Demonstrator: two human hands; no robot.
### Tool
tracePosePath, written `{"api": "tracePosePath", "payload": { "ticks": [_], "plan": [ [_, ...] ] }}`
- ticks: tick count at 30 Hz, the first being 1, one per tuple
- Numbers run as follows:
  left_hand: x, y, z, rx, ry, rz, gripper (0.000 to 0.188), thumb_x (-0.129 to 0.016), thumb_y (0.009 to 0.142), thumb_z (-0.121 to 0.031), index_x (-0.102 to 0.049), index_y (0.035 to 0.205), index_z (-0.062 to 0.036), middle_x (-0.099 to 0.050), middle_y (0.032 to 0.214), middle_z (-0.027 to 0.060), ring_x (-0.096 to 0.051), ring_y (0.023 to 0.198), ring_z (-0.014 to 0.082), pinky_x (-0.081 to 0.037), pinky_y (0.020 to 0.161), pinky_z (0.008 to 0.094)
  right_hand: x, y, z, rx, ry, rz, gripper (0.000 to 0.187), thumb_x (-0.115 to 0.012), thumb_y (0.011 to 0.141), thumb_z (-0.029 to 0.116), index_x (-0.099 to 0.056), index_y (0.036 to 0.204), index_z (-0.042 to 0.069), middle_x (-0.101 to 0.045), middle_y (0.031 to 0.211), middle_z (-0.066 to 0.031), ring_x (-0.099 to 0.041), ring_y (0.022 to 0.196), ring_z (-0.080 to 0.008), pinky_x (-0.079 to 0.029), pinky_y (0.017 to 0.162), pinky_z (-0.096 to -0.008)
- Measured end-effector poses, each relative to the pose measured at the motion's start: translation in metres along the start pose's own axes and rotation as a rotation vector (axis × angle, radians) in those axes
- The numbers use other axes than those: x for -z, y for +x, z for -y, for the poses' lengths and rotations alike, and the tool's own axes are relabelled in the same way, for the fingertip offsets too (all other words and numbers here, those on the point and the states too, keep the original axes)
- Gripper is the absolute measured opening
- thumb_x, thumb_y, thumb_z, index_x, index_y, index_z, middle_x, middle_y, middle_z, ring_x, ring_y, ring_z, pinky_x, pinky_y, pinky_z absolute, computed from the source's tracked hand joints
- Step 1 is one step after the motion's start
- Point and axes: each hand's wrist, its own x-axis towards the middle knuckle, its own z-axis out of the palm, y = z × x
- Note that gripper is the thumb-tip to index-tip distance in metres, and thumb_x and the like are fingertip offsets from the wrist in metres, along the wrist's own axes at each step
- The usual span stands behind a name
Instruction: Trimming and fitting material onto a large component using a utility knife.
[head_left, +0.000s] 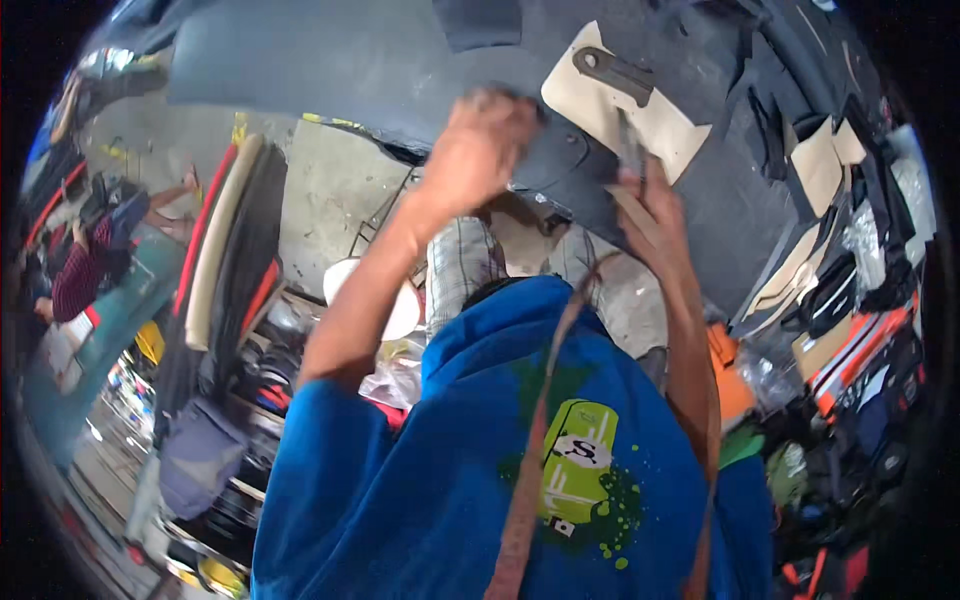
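My left hand is at the near edge of the table over dark material, its fingers curled downward and smeared by motion, so their grip does not show. My right hand is closed around a slim grey metal tool, blurred, that looks like scissors and points away from me. Between my hands lies a dark flap of material with a curved outline. Just beyond the tool rests a cream pattern piece, with a dark grey, round-ended object on top of it.
Dark sheet material covers the table. Cream and black cut pieces are piled at the right. Upright rolls stand at the left, near a seated person. A tape-like strap hangs over my blue shirt.
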Motion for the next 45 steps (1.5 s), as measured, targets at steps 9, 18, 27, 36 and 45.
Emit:
{"api": "tracePosePath", "payload": {
  "ticks": [9,18,27,36,45],
  "plan": [
    [0.006,0.09,0.08,-0.447,0.1,0.195,0.036,-0.063,0.089,-0.008,-0.076,0.121,-0.0194,-0.059,0.147,-0.0077,-0.051,0.134,0.0264,-0.038,0.115,0.0475,-0.134,0.027,0.034,-0.022,-0.021,-0.251,0.02,-0.054,0.102,0.011,-0.04,0.107,-0.002,-0.061,0.074,-0.0283,-0.061,0.063,-0.052,-0.046,0.061,-0.0581],
    [-0.009,0.098,0.103,-0.54,-0.106,0.053,0.025,-0.063,0.083,-0.02,-0.078,0.101,-0.0116,-0.067,0.132,0.0027,-0.05,0.13,0.0291,-0.035,0.114,0.0494,-0.148,0.042,0.053,-0.136,-0.017,-0.293,0.017,-0.048,0.107,0.015,-0.044,0.11,-0.002,-0.064,0.081,-0.0307,-0.063,0.069,-0.0531,-0.045,0.066,-0.0616],
    [-0.025,0.1,0.107,-0.574,-0.098,-0.002,0.022,-0.064,0.081,-0.02,-0.078,0.097,-0.0121,-0.068,0.13,0.0012,-0.051,0.127,0.0281,-0.033,0.114,0.0492,-0.145,0.043,0.062,-0.181,-0.029,-0.28,0.016,-0.049,0.105,0.012,-0.042,0.107,-0.002,-0.064,0.079,-0.0309,-0.064,0.067,-0.052,-0.045,0.064,-0.0612],
    [-0.026,0.093,0.096,-0.467,-0.124,-0.013,0.023,-0.065,0.081,-0.021,-0.08,0.097,-0.0146,-0.068,0.131,-0.003,-0.049,0.128,0.0273,-0.025,0.118,0.0561,-0.146,0.046,0.065,-0.263,-0.031,-0.241,0.017,-0.05,0.105,0.013,-0.042,0.109,-0.002,-0.065,0.08,-0.0324,-0.064,0.069,-0.0544,-0.045,0.064,-0.0621],
    [0.023,0.103,0.065,-0.259,0.085,0.361,0.024,-0.067,0.08,-0.023,-0.081,0.1,-0.0172,-0.067,0.136,-0.0084,-0.046,0.132,0.0272,-0.015,0.122,0.0629,-0.151,0.041,0.061,-0.203,-0.045,-0.23,0.016,-0.05,0.104,0.011,-0.042,0.109,-0.002,-0.065,0.078,-0.0315,-0.065,0.066,-0.0514,-0.047,0.062,-0.059]
  ]
}}
